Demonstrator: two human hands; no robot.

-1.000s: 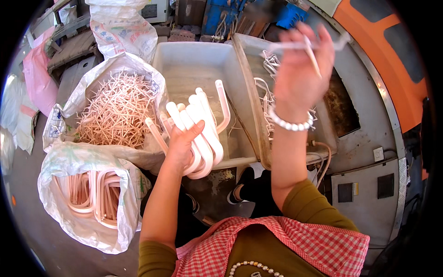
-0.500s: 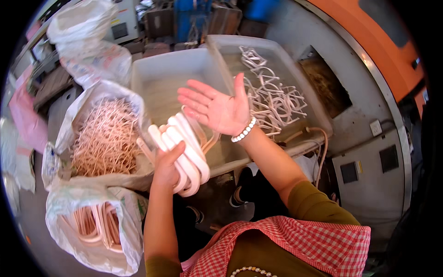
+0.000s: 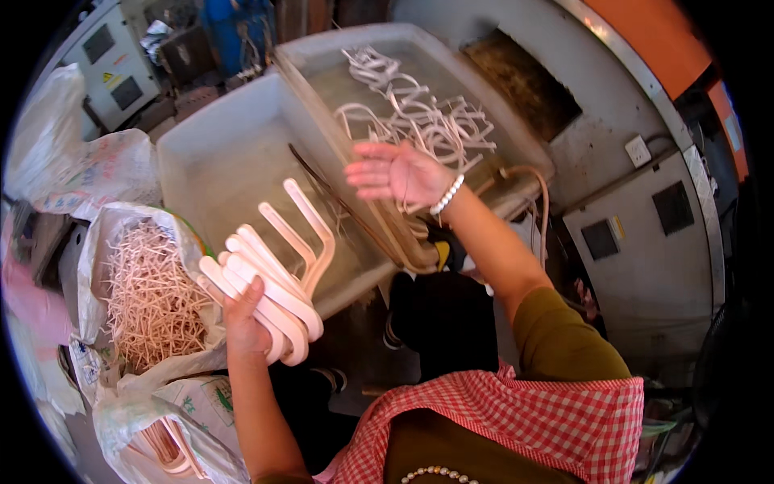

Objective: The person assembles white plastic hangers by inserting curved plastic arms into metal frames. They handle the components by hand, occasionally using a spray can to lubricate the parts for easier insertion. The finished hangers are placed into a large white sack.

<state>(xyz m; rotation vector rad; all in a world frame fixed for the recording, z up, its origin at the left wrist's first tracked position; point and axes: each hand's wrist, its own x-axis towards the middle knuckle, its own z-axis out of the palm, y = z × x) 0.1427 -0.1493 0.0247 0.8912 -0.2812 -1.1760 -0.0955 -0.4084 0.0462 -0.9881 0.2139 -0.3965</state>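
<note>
My left hand [image 3: 248,323] is closed around a bundle of pale pink U-shaped plastic pieces [image 3: 278,302]. Their rounded bends point toward me and their ends reach up and away over the near tub. The hand covers part of the bundle. To the right, my right hand [image 3: 407,176] is held out with its palm up and fingers stretched, wearing a white bead bracelet. Nothing lies in it. Beyond it, a loose heap of similar pale pink pieces [image 3: 439,125] lies in the shallow water of the far tub [image 3: 403,32].
A translucent tub [image 3: 181,133] stands left of the far one. At the left, one white sack [image 3: 89,242] holds thin pink scraps, and a lower sack [image 3: 133,419] holds bent pink strips. A grey machine panel [image 3: 645,266] and a hose [image 3: 544,214] are at the right.
The view has shifted, with the tubs now further left. My left hand still holds the bundle, whose pieces are more fanned out. My right hand has moved apart from the bundle.
</note>
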